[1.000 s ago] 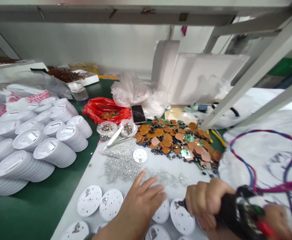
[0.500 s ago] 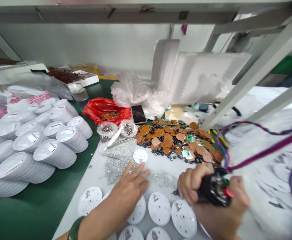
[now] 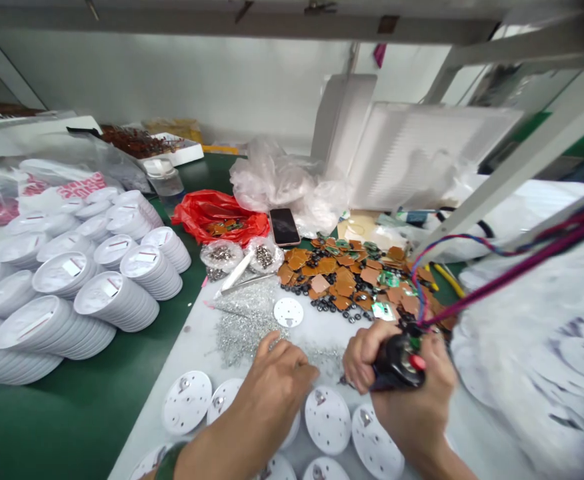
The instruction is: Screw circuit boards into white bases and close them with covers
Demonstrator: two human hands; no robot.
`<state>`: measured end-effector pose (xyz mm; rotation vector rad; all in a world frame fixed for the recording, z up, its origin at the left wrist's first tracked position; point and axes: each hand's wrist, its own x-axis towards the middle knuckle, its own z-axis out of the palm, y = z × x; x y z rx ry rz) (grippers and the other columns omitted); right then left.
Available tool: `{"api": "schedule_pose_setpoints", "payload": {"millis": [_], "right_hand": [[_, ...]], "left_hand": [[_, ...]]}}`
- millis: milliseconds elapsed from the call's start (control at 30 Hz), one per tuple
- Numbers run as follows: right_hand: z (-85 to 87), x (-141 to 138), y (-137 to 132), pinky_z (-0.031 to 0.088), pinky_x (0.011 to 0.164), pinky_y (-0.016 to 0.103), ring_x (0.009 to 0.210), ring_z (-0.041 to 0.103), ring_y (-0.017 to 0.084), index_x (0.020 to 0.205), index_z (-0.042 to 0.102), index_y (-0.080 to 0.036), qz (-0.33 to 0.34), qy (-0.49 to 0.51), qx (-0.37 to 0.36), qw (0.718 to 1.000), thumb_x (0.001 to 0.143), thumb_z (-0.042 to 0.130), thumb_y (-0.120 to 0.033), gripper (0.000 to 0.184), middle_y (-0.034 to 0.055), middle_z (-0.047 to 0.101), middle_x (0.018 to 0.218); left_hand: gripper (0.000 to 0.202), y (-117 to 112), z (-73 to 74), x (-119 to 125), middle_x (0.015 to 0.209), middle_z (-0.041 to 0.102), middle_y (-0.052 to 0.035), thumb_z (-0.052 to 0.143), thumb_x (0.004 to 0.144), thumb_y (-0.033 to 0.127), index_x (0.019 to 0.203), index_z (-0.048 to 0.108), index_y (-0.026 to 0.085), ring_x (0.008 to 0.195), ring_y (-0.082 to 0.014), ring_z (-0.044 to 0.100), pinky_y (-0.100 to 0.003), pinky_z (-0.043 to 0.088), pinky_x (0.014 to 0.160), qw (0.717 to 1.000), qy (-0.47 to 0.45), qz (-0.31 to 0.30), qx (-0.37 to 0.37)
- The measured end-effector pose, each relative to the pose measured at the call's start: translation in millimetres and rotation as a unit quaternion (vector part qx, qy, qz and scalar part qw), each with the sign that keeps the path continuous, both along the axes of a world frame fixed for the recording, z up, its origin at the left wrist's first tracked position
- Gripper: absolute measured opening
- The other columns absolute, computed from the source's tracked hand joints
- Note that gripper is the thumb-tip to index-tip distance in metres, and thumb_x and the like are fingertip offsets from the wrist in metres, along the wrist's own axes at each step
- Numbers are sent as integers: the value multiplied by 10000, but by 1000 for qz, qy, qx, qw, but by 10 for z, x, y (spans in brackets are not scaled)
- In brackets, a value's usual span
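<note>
Head view, the only one, as I am standing by: the right hand (image 3: 407, 403) is gripping a black corded driver (image 3: 397, 363), fingers wrapped round its body. The driver is hanging over the white board (image 3: 197, 347), toward the right edge, nearside of the brown pieces (image 3: 345, 281). Its long axis is running mostly crosswise; the thin bit (image 3: 343, 381) is pointing toward the board's left edge, and the cord (image 3: 472, 297) is trailing off rightward. The bit is showing just beyond the far rim of a drilled white disc (image 3: 328, 421); height above the board: cannot tell. The left hand (image 3: 277, 380), fingers half curled, is hovering or resting just nearside of the small metal bits (image 3: 237, 340), facing the driver's bit; whether it is pinching anything, I cannot tell.
</note>
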<state>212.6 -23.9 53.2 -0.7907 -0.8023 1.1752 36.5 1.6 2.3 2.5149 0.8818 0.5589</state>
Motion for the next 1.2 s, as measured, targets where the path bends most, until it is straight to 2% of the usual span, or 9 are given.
{"api": "schedule_pose_setpoints", "payload": {"millis": [67,133,267,367,533,700,867,967,1200], "right_hand": [[134,-4,-34,405,402,265,395,468,141,597,684,-199,-1,7,1,1000,859,545,-669,557,9,494,430],[258,-7,-78,410,405,274,399,464,147,589,680,-200,-3,11,2,1000,855,546,-653,543,9,487,420],[381,-12,-151,406,396,289,399,463,160,587,670,-207,12,18,-3,1000,837,550,-659,530,15,494,416],[389,-19,-180,417,414,297,405,464,161,599,669,-210,15,23,2,1000,840,526,-699,564,14,497,418],[421,7,-236,417,422,300,398,458,156,612,675,-214,22,15,13,1000,865,476,-717,597,9,487,423],[417,105,-329,412,444,287,423,474,141,641,671,-215,23,18,30,999,877,396,-766,659,4,485,456],[371,80,-365,406,453,290,436,480,144,676,674,-223,40,22,36,998,888,313,-790,705,5,479,469],[408,-7,-354,390,427,294,410,453,149,637,674,-229,28,18,29,999,865,404,-781,655,8,467,436],[457,-101,-332,392,404,296,394,450,155,619,688,-234,44,39,3,998,872,426,-746,628,13,467,426]], "left_hand": [[184,-28,-31,85,882,661,1,748,881,141,1030,719,244,882,-220,618,-551,383,1043,1000,-14,1,-16],[255,-47,-74,176,900,672,8,847,816,216,1029,709,241,910,-224,620,-519,381,1033,999,-34,-1,-28],[200,-40,-124,308,785,665,41,885,773,213,839,696,211,834,-194,616,-445,385,978,995,-86,-2,-47],[244,-37,-105,316,741,653,56,886,768,186,752,643,186,792,-173,604,-409,377,953,992,-108,-13,-62],[143,-85,-99,213,819,657,43,754,900,156,843,631,200,836,-163,603,-414,322,1041,991,-117,-36,-54],[145,-120,-116,110,887,672,35,560,1020,149,921,638,220,831,-145,614,-413,315,1052,986,-115,-39,-115],[163,-183,-50,82,821,683,41,639,998,230,839,639,199,765,-137,627,-403,337,1036,985,-128,-31,-110],[162,-229,-19,91,821,698,31,610,1011,204,855,655,191,765,-137,643,-401,358,1029,985,-141,-27,-96],[150,-287,-53,98,762,700,23,755,912,210,815,650,169,724,-141,639,-323,453,836,976,-186,-17,-111]]}}
